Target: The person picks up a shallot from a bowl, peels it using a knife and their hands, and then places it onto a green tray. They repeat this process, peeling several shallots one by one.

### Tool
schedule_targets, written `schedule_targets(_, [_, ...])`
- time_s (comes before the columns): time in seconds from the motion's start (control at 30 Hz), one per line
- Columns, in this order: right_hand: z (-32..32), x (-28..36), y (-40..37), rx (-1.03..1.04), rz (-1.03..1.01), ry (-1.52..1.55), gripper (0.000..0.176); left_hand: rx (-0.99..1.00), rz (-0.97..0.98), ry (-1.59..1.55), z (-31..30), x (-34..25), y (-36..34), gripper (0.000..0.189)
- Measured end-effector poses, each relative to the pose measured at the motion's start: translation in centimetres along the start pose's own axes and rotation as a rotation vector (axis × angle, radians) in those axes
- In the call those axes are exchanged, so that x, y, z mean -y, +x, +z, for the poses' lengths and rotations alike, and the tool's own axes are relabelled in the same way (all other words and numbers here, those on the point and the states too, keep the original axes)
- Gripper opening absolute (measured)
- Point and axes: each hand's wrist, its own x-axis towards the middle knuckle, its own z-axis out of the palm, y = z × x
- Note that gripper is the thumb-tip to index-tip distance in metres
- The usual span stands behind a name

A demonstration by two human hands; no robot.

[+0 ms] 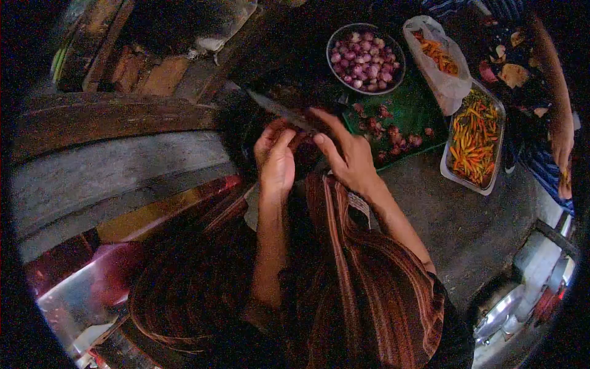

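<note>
A knife (pixel 275 106) slants up and to the left from my right hand (pixel 353 161), whose fingers are closed round its handle end. My left hand (pixel 278 161) is just beside it, fingertips pinched together under the blade. Whatever small thing they pinch is too dark and hidden to name. Beyond my right hand, loose reddish shallots (pixel 398 142) lie on a green tray (pixel 426 98). A metal bowl (pixel 329 56) full of peeled purple shallots (pixel 367 61) stands at the tray's far side. Both hands are above my lap, over a dark area.
To the right are a tray (pixel 447 165) of orange and green chillies (pixel 473 141) and a plastic bag (pixel 424 72) with more chillies. Another person's arm (pixel 558 104) hangs at the far right. A wooden beam (pixel 110 120) and grey ledge (pixel 123 166) run along the left. Metal pans (pixel 501 315) lie lower right.
</note>
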Motion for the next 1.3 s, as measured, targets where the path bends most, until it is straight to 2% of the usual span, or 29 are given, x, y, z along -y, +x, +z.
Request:
schedule_targets(0.03, [-0.2,0.3,-0.1,-0.001,0.001,-0.002,0.039,0.001,-0.002,-0.001,0.0,0.0,0.0,0.02])
schedule_targets(0.1, [-0.7,1.0,-0.1,0.149,0.01,-0.045,0.038,0.02,0.039,0.061,0.0,-0.1,0.0,0.02])
schedule_targets(0.23, [-0.4,0.6,-0.2,0.147,-0.037,-0.05,0.04,-0.015,0.039,0.058,0.2,-0.4,0.0,0.021])
schedule_targets(0.33, [-0.4,0.7,-0.3,0.156,-0.048,-0.084,0.032,-0.051,0.001,0.133,0.4,-0.7,0.1,0.021])
schedule_targets(0.4, [-0.1,0.5,-0.3,0.058,-0.175,-0.053,0.028,-0.036,0.032,0.167,0.2,-0.7,0.2,0.021])
schedule_targets(0.43, [-0.2,0.5,-0.3,0.058,-0.175,-0.053,0.028,-0.035,0.031,0.166,0.3,-0.6,0.1,0.021])
schedule_targets(0.53, [-0.2,0.5,-0.3,0.062,-0.145,-0.132,0.025,-0.046,0.007,0.132,0.5,-0.8,-0.2,0.02])
schedule_targets(0.63, [-0.5,0.3,-0.3,0.134,-0.023,-0.025,0.025,-0.058,-0.025,0.139,0.6,-0.8,-0.3,0.019])
schedule_targets(0.77, [0.0,-0.9,-0.3,0.071,-0.057,0.21,0.026,0.003,-0.01,0.131,0.6,-0.6,-0.2,0.018])
schedule_targets(0.83, [-1.5,0.6,0.1,0.304,0.303,0.146,0.028,0.014,-0.012,0.156,0.4,-0.4,0.0,0.018])
schedule_targets(0.87, [-1.2,0.3,0.0,0.304,0.303,0.146,0.028,0.014,-0.031,0.151,0.1,-0.2,0.1,0.019])
schedule_targets(0.93, [-0.3,-0.6,-0.2,0.133,0.195,0.297,0.03,0.014,-0.053,0.145,0.4,-0.2,0.1,0.019])
schedule_targets(1.17, [-0.8,-0.6,0.0,0.144,0.183,0.231,0.031,-0.005,-0.047,0.039,0.7,0.0,0.0,0.019])
schedule_targets(1.23, [-1.0,-0.5,0.0,0.213,0.216,0.174,0.031,-0.032,-0.048,0.033,0.6,0.1,0.1,0.019])
schedule_targets(1.3, [-0.6,-0.7,-0.2,0.168,0.177,0.181,0.031,-0.004,-0.017,0.054,0.5,0.2,0.3,0.019])
